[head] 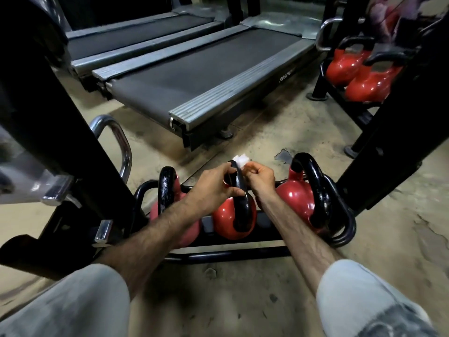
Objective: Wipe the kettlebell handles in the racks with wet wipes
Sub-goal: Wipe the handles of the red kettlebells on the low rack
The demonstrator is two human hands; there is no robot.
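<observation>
Three red kettlebells with black handles stand in a low black rack (228,256) in front of me. My left hand (213,183) grips the black handle of the middle kettlebell (230,220). My right hand (258,177) pinches a white wet wipe (240,161) against the top of that handle. The left kettlebell (167,188) is partly hidden by my left forearm. The right kettlebell (297,197) stands free beside my right wrist.
Two treadmills (194,69) lie on the floor ahead. A second rack at the upper right holds more red kettlebells (364,76). Black machine posts flank me, with a chrome handle (121,147) on the left. My knees fill the bottom corners.
</observation>
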